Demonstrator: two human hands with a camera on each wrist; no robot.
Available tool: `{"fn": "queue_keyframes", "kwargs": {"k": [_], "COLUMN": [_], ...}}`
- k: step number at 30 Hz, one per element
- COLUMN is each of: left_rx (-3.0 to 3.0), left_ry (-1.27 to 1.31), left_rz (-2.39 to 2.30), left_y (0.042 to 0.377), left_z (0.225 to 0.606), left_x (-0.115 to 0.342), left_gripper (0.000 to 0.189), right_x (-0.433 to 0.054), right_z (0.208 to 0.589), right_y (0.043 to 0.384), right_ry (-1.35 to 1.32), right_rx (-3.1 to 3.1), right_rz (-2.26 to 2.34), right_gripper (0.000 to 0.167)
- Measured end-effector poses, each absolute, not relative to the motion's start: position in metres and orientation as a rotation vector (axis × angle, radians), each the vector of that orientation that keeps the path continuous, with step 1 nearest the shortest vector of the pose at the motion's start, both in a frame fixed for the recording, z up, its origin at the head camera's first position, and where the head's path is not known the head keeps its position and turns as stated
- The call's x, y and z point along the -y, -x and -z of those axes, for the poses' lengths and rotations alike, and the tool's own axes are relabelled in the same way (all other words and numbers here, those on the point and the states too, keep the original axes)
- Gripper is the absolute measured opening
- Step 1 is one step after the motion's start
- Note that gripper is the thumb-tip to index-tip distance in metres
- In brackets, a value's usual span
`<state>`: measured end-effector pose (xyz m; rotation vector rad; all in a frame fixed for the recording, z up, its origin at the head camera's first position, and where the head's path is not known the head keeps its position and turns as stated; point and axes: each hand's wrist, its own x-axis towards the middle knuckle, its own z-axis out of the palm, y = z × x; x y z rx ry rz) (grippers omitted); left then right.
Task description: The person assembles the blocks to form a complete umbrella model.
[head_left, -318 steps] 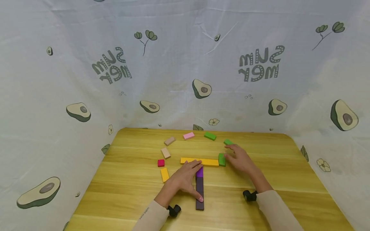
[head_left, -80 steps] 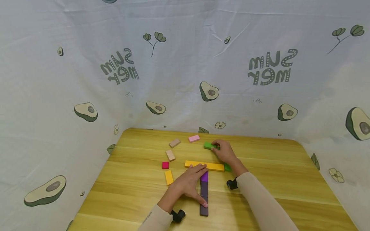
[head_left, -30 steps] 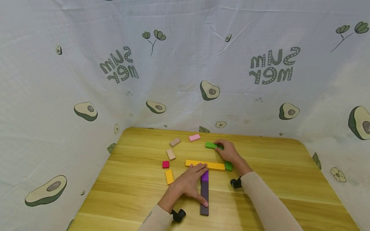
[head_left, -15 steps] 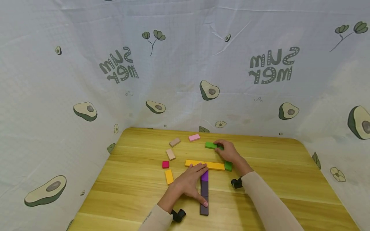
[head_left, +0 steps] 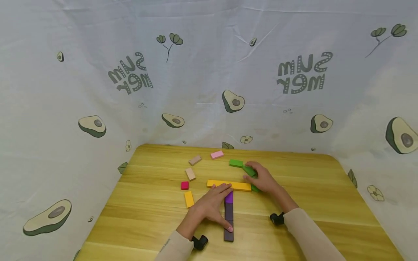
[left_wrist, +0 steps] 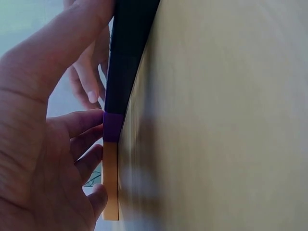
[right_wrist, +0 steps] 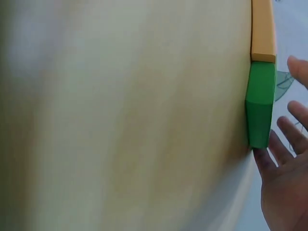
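In the head view, my left hand [head_left: 210,206] lies spread along a line of flat blocks. Its fingertips rest by the join between the purple block [head_left: 229,197] and a row of orange blocks [head_left: 240,186]. Its thumb presses a dark block [head_left: 229,236] at the near end. My right hand [head_left: 264,180] has its index finger and thumb apart on either side of a green block [head_left: 249,170], which meets another green block [head_left: 236,163] at its far corner. In the right wrist view, the right fingers reach the end of the near green block [right_wrist: 260,120], which abuts the orange row.
Left of the line lie a yellow block [head_left: 189,199], a red block [head_left: 184,185], two tan blocks [head_left: 190,174] and a pink block [head_left: 217,155]. The wooden table [head_left: 130,217] ends at a printed cloth [head_left: 196,72].
Green blocks that stood apart at the back now run as a chain from the orange row. My right hand has just loosened from the middle green block. The left hand holds its place.
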<state>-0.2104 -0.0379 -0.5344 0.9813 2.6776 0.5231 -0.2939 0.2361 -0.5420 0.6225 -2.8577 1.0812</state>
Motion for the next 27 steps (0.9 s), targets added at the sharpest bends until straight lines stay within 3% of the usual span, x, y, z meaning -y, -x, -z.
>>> {"fn": "queue_keyframes", "kwargs": {"k": [10,27], "left_rx": [-2.686,-2.705], "left_ry": [-0.973,-0.967], "left_rz": [-0.515,-0.423], "left_y": [0.209,0.208], "left_z": [0.535,0.53], "left_x": [0.038,0.035], "left_gripper": [0.135,0.135], "right_x": [-0.244,-0.246], "right_z": [0.541,0.543], "right_y": [0.274,0.273], "right_ry": [-0.635,-0.671], "right_rx": [2.989,3.034], "right_rz": [-0.939,-0.835], "right_gripper": [0.085,0.085]}}
